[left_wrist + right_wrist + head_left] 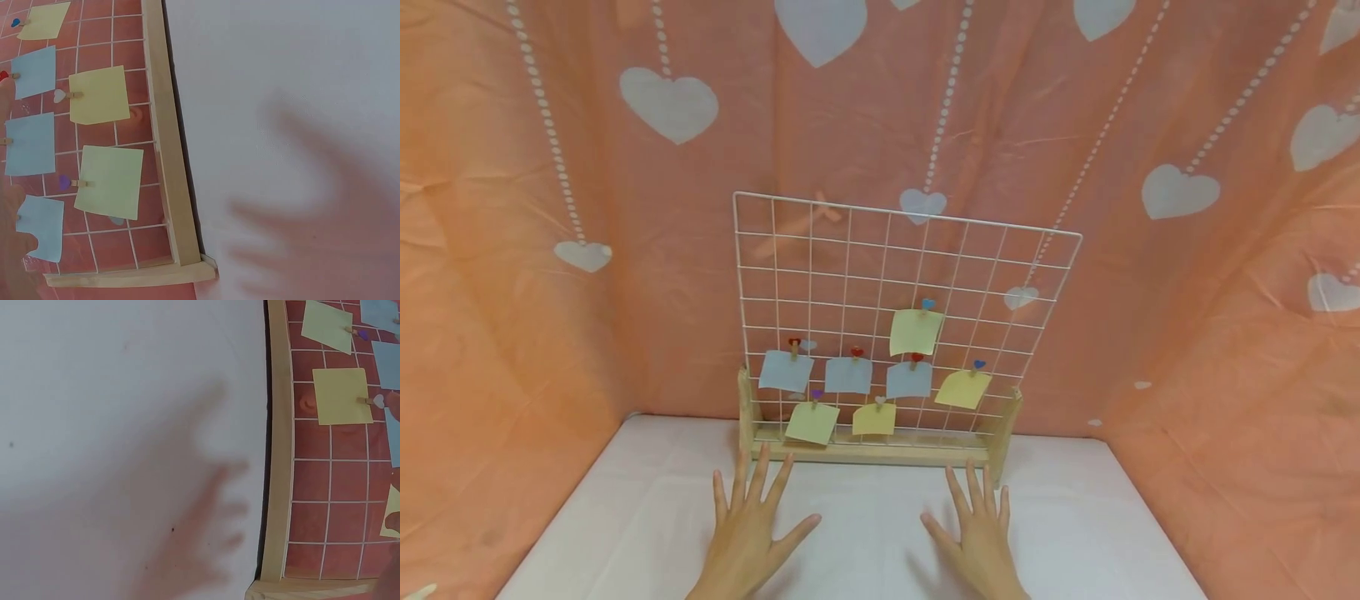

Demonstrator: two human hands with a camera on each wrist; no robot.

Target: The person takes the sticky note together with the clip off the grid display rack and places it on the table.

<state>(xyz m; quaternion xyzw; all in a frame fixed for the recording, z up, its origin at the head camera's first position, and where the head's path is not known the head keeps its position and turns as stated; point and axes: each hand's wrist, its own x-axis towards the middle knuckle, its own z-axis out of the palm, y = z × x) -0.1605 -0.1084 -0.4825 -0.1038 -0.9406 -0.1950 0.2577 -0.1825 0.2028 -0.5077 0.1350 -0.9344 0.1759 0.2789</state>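
Spreads fingers of left hand and right hand wide, gripping nothing, near the wire grid at far centre. Looks light, stiff; best held by wooden posts, sparing crease-prone notes.

Peach-orange fabric curtain at back, L & R, w/ white heart-shaped prints, var. sizes; white dotted lines run down to several. Below, flat white tabletop, back edge approx. at curtain's foot.
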